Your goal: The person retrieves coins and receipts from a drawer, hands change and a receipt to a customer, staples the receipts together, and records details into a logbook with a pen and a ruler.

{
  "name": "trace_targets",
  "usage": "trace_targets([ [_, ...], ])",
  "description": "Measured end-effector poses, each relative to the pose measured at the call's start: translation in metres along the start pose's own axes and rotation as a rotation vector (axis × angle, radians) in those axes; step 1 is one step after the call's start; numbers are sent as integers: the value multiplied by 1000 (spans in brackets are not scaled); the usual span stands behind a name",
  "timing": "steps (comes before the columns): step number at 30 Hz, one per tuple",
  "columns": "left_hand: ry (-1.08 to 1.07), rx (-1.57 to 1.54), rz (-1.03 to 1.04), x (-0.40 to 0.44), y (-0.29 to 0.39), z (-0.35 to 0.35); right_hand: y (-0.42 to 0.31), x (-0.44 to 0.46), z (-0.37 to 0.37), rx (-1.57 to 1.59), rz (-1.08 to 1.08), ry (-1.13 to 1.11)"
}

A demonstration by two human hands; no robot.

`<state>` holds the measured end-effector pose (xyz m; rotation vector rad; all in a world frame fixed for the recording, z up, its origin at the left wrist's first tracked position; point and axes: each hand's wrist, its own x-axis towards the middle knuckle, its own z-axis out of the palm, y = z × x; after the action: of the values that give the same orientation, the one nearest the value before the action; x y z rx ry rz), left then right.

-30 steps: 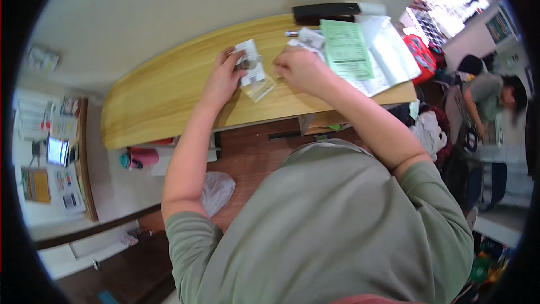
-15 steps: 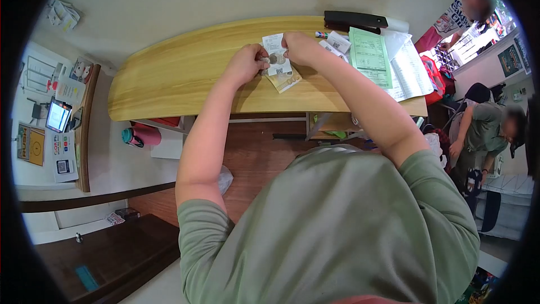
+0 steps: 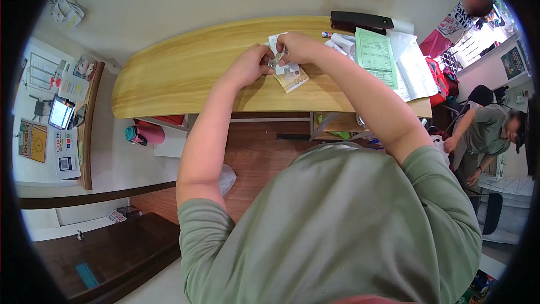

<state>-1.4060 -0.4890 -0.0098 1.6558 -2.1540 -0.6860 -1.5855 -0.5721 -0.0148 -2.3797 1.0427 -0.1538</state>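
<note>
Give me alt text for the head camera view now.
A person's left hand and right hand work at coins on a white slip, which overlaps a banknote, on a wooden table. A green form lies to the right.

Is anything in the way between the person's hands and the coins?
Nothing visible: the left hand and right hand are right at the coins, over the paper slip. The banknote shows at the slip's near end, and the green form lies off to the right, away from both hands.
</note>
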Motion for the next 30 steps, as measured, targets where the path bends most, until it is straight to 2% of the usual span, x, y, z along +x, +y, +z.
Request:
trace_targets([
  [5, 4, -62, -1, 10, -12, 7, 3, 2, -5, 43, 39, -44],
  [10, 18, -170, -18, 8, -9, 8, 5, -6, 4, 159, -23, 74],
  [11, -35, -140, -36, 8, -5, 6, 6, -7, 4, 203, -17, 79],
  [14, -147, -49, -78, 9, 9, -5, -1, -12, -7, 770, 225, 114],
  [17, -157, 45, -57, 18, 6, -4, 19, -1, -3, 1747, 239, 98],
  [18, -141, 79, -28, 22, 4, -2, 3, -11, -11, 1886, 359, 146],
  [19, -124, 113, 0, 24, 1, -1, 3, -12, -11, 1904, 349, 130],
  [21, -188, -22, -73, 26, -1, -3, 3, -15, -9, 1939, 326, 97],
  [24, -169, -274, -185, 21, -6, -6, 2, -20, -3, 1616, 371, 164],
  [25, -147, -364, -222, 18, -8, -7, 1, -21, 0, 1559, 384, 123],
  [28, 75, -464, -143, 13, -6, -12, -6, -22, 4, 1406, 380, 42],
  [30, 232, -353, -94, 17, 6, -10, -20, -22, 3, 1506, 384, 89],
])
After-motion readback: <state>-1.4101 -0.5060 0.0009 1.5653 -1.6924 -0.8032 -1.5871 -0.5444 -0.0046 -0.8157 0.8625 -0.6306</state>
